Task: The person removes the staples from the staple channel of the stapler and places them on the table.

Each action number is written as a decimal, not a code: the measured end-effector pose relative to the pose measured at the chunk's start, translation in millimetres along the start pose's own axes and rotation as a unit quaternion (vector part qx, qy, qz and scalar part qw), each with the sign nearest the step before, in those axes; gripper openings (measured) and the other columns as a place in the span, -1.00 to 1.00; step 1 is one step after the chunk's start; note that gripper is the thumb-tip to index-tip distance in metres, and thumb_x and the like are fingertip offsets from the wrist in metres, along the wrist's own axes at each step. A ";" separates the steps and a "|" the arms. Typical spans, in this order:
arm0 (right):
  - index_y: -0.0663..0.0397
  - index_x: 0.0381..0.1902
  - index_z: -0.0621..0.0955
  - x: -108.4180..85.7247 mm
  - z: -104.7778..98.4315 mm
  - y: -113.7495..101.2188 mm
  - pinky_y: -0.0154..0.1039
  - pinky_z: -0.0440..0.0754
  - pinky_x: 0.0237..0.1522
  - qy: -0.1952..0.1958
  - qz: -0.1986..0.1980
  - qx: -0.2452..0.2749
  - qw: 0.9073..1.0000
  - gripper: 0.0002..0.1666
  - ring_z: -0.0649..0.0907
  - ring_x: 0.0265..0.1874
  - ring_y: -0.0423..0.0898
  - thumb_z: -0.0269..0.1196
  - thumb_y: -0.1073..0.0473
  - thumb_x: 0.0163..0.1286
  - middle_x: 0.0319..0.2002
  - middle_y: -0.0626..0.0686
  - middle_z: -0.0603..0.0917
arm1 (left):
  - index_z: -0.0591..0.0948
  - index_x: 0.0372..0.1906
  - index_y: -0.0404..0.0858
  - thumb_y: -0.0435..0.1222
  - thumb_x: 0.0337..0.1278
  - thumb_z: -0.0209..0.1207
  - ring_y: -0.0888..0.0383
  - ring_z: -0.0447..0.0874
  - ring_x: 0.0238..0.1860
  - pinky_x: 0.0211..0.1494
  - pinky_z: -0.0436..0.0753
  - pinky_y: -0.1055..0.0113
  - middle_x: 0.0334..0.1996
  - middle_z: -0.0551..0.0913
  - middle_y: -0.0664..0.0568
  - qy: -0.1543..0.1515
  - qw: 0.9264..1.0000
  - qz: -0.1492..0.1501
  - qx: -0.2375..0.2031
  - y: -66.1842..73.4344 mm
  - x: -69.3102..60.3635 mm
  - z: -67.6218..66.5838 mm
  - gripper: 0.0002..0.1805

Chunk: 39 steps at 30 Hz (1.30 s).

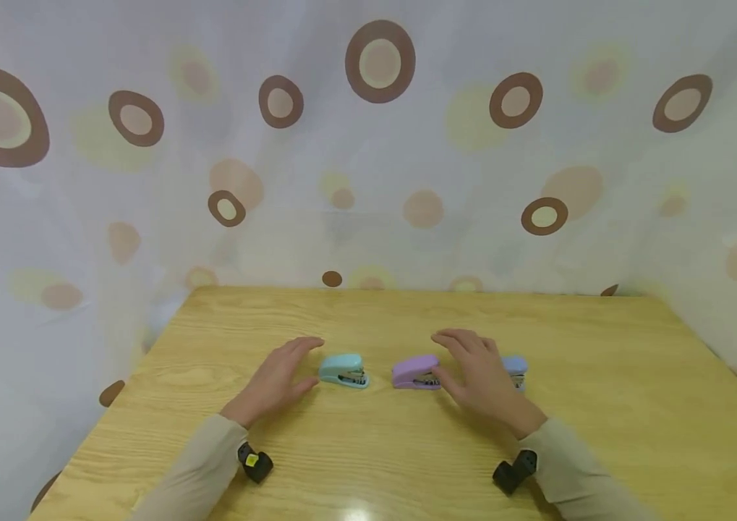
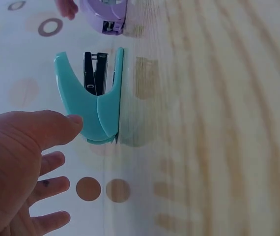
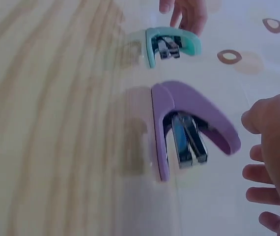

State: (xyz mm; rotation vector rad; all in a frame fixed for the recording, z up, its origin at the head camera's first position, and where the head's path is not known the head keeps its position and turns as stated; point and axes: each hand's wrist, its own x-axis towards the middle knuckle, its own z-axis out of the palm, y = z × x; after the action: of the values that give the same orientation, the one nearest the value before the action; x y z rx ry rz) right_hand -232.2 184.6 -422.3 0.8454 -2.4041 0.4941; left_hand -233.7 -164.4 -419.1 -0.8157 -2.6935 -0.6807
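Note:
Three small staplers stand in a row on the wooden table. My left hand is just left of the teal stapler, fingers spread and nothing held. In the left wrist view its thumb overlaps the closed end of that stapler; the head view shows a small gap. The purple stapler is in the middle, its jaw end toward my right hand. That hand also holds nothing, and its thumb is apart from the purple stapler in the right wrist view. Partly hidden behind the right hand is a blue stapler.
The wood-grain table reaches back to a pale curtain printed with brown and peach circles. A small black wrist camera sits on each sleeve, the left one bearing a yellow mark.

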 end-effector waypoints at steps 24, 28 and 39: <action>0.11 -0.07 0.67 48.1 35.2 -47.2 -0.03 0.50 -0.04 -0.065 -0.057 -0.024 0.996 -0.56 0.59 -0.02 -0.03 0.42 0.01 0.14 -0.07 0.03 0.68 | 0.42 0.28 -0.24 -0.34 0.16 0.28 -0.06 0.48 0.24 0.24 0.46 0.01 0.21 0.52 -0.06 -0.019 0.998 0.016 -0.064 13.0 10.9 10.5 -0.43; 0.08 -0.14 0.69 53.1 38.7 -52.3 -0.05 0.52 -0.07 -0.077 -0.059 -0.037 0.995 -0.61 0.61 -0.05 -0.04 0.43 0.00 0.13 -0.11 0.01 0.70 | 0.42 0.28 -0.24 -0.35 0.19 0.25 -0.05 0.48 0.24 0.25 0.46 0.04 0.20 0.53 -0.07 -0.026 0.997 0.028 -0.068 16.0 13.5 10.6 -0.46; 0.15 -0.21 0.73 71.6 47.2 -60.7 -0.09 0.64 -0.15 -0.195 -0.003 0.060 0.979 -0.75 0.71 -0.23 -0.04 0.36 0.10 0.22 -0.25 0.04 0.76 | 0.46 0.22 -0.27 -0.41 0.24 0.18 -0.01 0.56 0.15 0.18 0.53 0.10 0.11 0.58 -0.07 -0.023 0.995 0.050 -0.084 15.7 17.0 12.9 -0.56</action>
State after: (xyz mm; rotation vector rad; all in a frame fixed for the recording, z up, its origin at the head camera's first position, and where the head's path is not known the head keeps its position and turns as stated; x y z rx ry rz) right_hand -256.6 83.6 -407.2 1.0870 -2.7464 0.5143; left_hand -239.8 -138.6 -418.5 -1.0114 -2.6423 -0.8830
